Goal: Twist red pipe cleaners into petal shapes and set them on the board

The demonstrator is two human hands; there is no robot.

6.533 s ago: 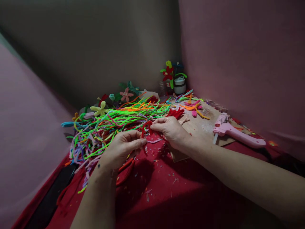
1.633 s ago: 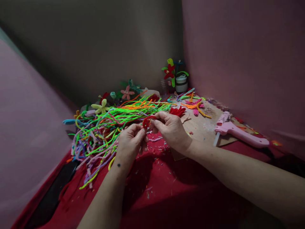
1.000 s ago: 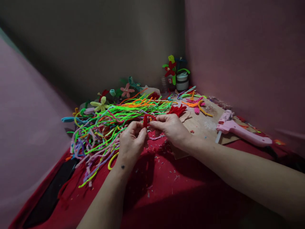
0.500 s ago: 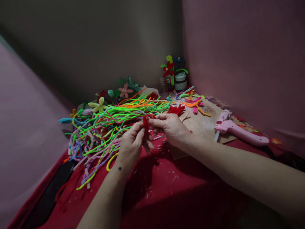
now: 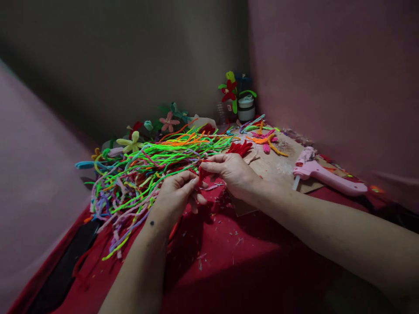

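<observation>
My left hand (image 5: pixel 176 195) and my right hand (image 5: pixel 232 172) meet over the red cloth (image 5: pixel 229 261), both pinching a bent red pipe cleaner (image 5: pixel 200 176) between thumb and fingers. Most of the red piece is hidden by the fingertips. Just left of the hands lies a big loose pile of coloured pipe cleaners (image 5: pixel 147 170), mostly green, orange and purple. A small bunch of red petal shapes (image 5: pixel 240 148) lies right behind my right hand.
A pink glue gun (image 5: pixel 324 174) lies on a brown board (image 5: pixel 278 170) to the right. Finished pipe-cleaner flowers (image 5: pixel 168 122) stand at the back, with a white jar (image 5: pixel 246 107) and a red flower (image 5: pixel 228 91) in the corner. Walls close in on both sides.
The red pipe cleaner, earlier held up as a loop between the fingertips, has been pressed lower and tighter between both hands. The view has shifted slightly.
</observation>
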